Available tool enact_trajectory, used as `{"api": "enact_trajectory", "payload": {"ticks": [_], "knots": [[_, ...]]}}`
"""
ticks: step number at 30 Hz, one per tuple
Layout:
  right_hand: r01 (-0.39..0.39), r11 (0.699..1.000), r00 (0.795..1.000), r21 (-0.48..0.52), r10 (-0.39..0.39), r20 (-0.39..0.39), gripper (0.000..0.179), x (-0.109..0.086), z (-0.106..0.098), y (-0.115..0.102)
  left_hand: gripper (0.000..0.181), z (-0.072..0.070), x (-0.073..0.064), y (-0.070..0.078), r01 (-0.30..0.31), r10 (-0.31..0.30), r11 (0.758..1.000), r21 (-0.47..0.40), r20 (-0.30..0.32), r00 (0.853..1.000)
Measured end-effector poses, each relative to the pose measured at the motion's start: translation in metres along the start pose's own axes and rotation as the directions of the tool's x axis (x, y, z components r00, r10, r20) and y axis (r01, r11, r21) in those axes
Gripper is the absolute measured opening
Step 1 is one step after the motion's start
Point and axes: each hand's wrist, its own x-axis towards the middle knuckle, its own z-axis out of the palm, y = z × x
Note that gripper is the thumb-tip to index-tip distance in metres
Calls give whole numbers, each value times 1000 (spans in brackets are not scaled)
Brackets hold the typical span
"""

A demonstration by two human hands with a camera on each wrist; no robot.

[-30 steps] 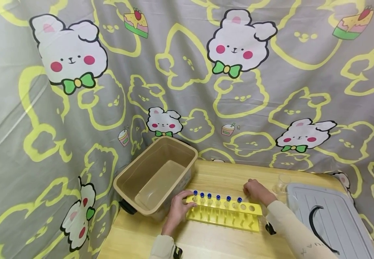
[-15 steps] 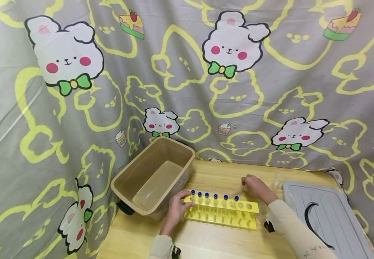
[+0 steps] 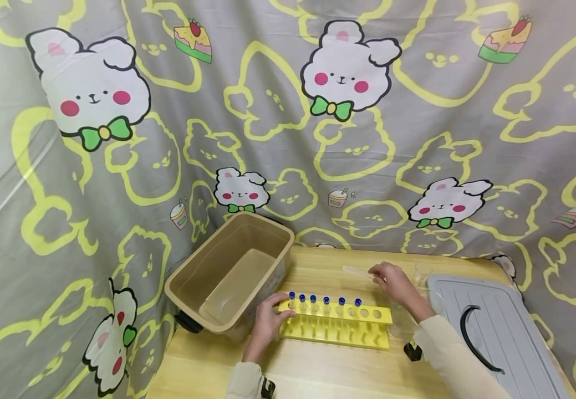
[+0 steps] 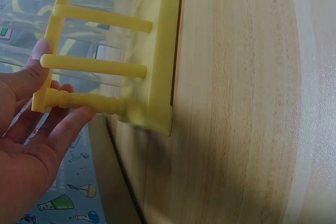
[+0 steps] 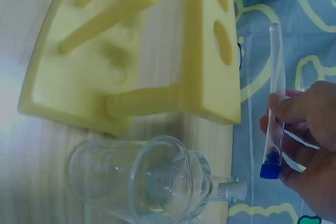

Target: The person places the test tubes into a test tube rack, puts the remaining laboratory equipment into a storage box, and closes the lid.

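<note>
My left hand (image 3: 266,321) grips the left end of a yellow test tube rack (image 3: 335,339) standing on the table. In the left wrist view, its thumb and fingers hold the top plate and end post (image 4: 86,100). Several clear tubes with blue caps (image 3: 312,298) stand in the rack, and holes at its right end have no tube. Behind the rack's right side, my right hand (image 3: 394,285) pinches a clear test tube (image 3: 357,271) clear of the rack. The right wrist view shows that tube's blue cap (image 5: 270,166) by the lower fingers and its rounded end pointing away.
An open brown bin (image 3: 278,277) stands left of the rack. To the right lies a grey lid (image 3: 497,310) with a black handle. A glass beaker (image 5: 105,174) stands by the rack's right end, with stoppered glassware (image 5: 231,190) near it. Patterned curtains (image 3: 288,155) hang behind.
The right hand has drawn slightly back from the rack, and its test tube has swung from near the rack to lie almost level, pointing left. The left hand stays on the rack.
</note>
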Motion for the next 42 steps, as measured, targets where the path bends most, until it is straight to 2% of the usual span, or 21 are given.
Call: {"api": "enact_trajectory", "payload": {"ticks": [4, 8, 17, 25, 29, 32, 36, 42], "knots": [[-71, 994, 997, 84, 73, -23, 18, -6, -1, -4, 40, -1, 0, 0, 15, -15, 1000, -1, 17, 1000], [-92, 990, 994, 109, 98, -47, 18, -9, -3, -6, 40, -1, -1, 1, 25, -24, 1000, -7, 14, 1000], [-42, 990, 988, 136, 62, -140, 19, -11, -12, -6, 41, 0, -1, 1, 15, -14, 1000, 12, -4, 1000], [21, 987, 967, 160, 21, -254, 15, -14, -23, -12, 40, 0, 0, 0, -16, 16, 999, 31, -12, 1000], [10, 983, 963, 186, 40, -265, 14, -16, -25, -15, 41, -1, 0, -1, 18, -18, 1000, 25, 1, 1000], [-5, 978, 968, 208, 57, -245, 16, -18, -27, -17, 41, 0, 1, -3, 38, -38, 999, 14, 9, 999], [-13, 969, 973, 246, 69, -220, 20, -22, -29, -21, 41, 0, 2, -3, 27, -27, 1000, 7, 7, 1000], [2, 950, 953, 311, 92, -287, 20, -25, -30, -26, 41, 1, 2, -3, 15, -15, 1000, 10, 0, 1000]]}}
